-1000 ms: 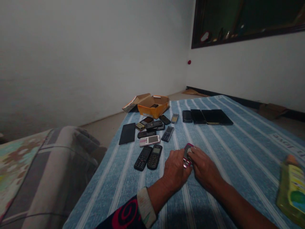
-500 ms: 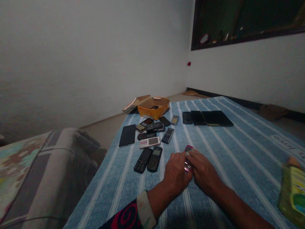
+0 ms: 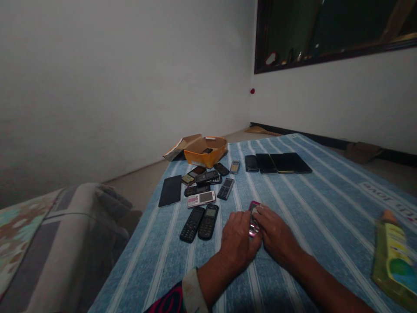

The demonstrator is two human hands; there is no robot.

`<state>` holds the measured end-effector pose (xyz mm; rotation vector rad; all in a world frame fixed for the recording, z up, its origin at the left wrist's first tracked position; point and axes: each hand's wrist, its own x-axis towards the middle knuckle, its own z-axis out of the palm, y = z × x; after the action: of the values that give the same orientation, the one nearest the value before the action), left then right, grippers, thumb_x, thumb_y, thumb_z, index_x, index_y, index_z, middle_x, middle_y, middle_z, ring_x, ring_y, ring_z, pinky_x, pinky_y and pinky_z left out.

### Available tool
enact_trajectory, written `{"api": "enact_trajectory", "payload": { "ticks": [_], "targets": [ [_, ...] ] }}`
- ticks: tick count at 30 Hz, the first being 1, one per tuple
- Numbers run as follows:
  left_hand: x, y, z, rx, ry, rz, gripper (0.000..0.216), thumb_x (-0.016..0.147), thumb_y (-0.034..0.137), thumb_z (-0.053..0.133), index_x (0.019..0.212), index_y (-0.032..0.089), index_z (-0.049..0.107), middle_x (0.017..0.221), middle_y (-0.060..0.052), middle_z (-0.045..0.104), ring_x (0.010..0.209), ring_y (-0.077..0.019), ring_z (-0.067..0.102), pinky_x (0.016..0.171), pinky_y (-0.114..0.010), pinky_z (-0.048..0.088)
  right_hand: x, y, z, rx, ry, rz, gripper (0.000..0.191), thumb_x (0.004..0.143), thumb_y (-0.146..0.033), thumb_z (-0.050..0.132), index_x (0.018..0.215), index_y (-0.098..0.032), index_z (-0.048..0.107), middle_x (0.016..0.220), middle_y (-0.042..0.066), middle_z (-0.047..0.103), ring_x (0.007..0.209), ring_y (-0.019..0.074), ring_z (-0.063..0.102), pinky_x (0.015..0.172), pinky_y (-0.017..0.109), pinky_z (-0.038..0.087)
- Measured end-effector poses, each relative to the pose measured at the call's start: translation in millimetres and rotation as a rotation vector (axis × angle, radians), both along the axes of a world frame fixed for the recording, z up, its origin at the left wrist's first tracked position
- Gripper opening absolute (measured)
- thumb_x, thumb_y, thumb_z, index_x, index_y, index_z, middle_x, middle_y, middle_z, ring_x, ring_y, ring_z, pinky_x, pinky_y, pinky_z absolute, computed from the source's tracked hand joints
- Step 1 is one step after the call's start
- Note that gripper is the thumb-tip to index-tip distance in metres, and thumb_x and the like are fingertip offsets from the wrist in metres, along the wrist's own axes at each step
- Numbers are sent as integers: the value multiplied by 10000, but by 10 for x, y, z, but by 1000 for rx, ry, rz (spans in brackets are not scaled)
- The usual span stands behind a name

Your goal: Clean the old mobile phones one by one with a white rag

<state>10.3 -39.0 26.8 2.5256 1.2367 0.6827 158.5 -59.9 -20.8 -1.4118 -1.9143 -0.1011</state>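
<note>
A pink mobile phone [image 3: 253, 229] with silvery keys lies between my two hands, low over the striped cloth and partly covered by my fingers. My left hand [image 3: 239, 237] grips its left side with the fingers curled. From the right, my right hand [image 3: 276, 230] closes over the phone, its fingertips pressing on the upper face. Under those fingertips a small whitish patch shows; cannot tell whether it is tissue or cloth. Two dark keypad phones, one black [image 3: 192, 224] and one greyish [image 3: 207, 222], lie side by side left of my left hand.
Beyond are a white-and-pink phone [image 3: 201, 199], a dark tablet [image 3: 170, 191], several piled phones [image 3: 206, 176] and an opened orange box [image 3: 198, 159]. Dark flat devices [image 3: 278, 163] form a row at back right. A bottle of yellowish liquid [image 3: 392, 261] is at right. The blue striped cloth [image 3: 156, 252] covers the surface.
The view has shifted slightly, so the scene sits a little further left and lower. Both hands stay on the pink phone, with the right fingers slightly moved over its face.
</note>
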Motion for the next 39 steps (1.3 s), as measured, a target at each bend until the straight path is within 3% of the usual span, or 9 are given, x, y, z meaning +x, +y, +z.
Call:
{"api": "enact_trajectory", "payload": {
  "ticks": [6,15,22,30,39],
  "targets": [
    [-4,21,-85,-8,11,-9,266,759,194,578,1023,170,561,975,-84,614,913,-258,536,833,-409,476,-51,-14,-20,32,-11,-9,376,858,-84,412,1141,-163,647,1178,146,665,1197,279,568,1022,510,468],
    [0,-35,-97,26,-56,-47,238,805,234,565,1035,179,544,949,-79,625,876,-249,548,786,-393,479,121,105,-63,-19,25,-27,368,877,-104,407,1142,-159,657,1207,140,660,1225,280,552,1013,507,477],
    [-5,-74,-160,6,-61,-90,379,746,219,616,1105,166,510,983,-94,621,895,-266,543,810,-433,488,186,122,-169,1,47,-49,430,833,-75,416,1187,-169,641,1245,127,642,1246,264,539,1034,500,463],
    [-8,-82,-221,18,-66,-161,481,732,175,610,1189,171,460,1030,-98,615,921,-273,547,836,-451,489,175,102,-82,-30,59,-9,409,853,-75,398,1153,-173,659,1215,134,659,1229,258,560,1022,487,477],
    [-47,13,-70,-89,-68,-181,520,728,181,637,1223,198,478,1074,-79,637,958,-259,573,850,-426,497,193,88,-56,-69,113,16,433,830,-67,433,1178,-191,658,1235,127,653,1228,255,564,1029,491,470]
  ]
}}
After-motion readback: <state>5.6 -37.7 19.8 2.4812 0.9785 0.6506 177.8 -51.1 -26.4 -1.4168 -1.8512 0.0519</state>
